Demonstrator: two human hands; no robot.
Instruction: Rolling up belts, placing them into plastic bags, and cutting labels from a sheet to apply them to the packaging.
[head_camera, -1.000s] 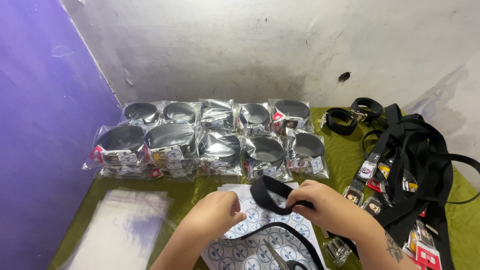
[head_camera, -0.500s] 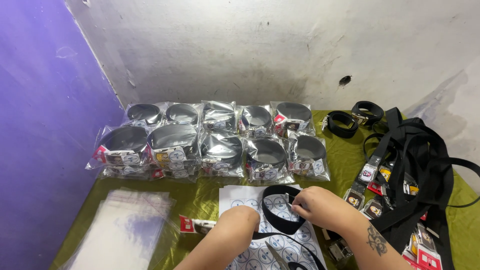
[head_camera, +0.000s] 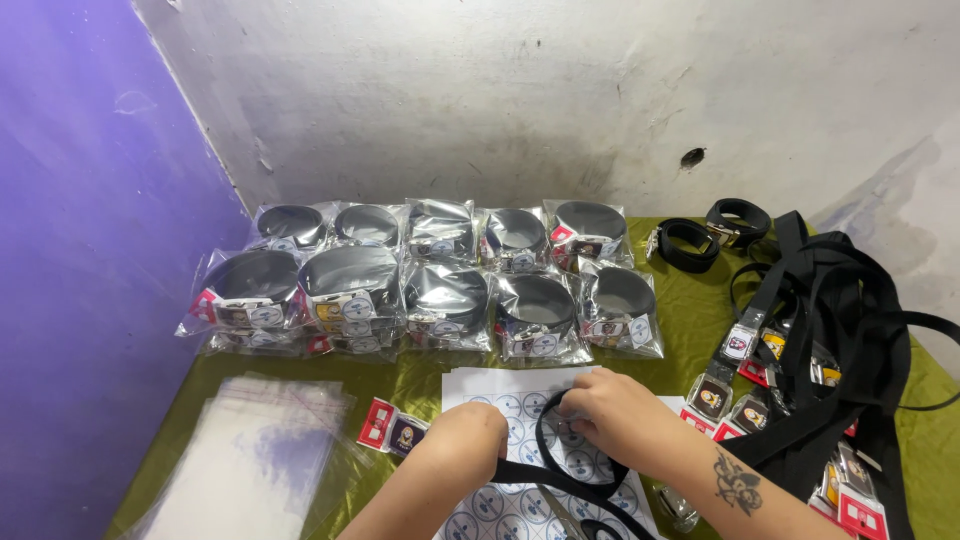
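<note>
My left hand (head_camera: 462, 446) and my right hand (head_camera: 612, 412) both grip a black fabric belt (head_camera: 560, 470), bent into a loop between them, low in the middle of the view. The belt lies over a white sheet of round stickers (head_camera: 520, 400) on the olive-green cloth (head_camera: 680, 340). A small red-edged card tag (head_camera: 392, 430) lies just left of my left hand. My right forearm carries a dark tattoo.
Several bagged coiled black belts (head_camera: 440, 285) sit in two rows against the white wall. A stack of clear plastic bags (head_camera: 255, 460) lies at the front left. Loose black belts with buckles and tags (head_camera: 820, 330) pile at the right; two coiled ones (head_camera: 710, 232) behind. Scissors (head_camera: 570, 515) lie below the loop.
My hands have drawn nearer to me and lower in the view while curling the belt into a tighter loop. The red card tag has come into sight at the left.
</note>
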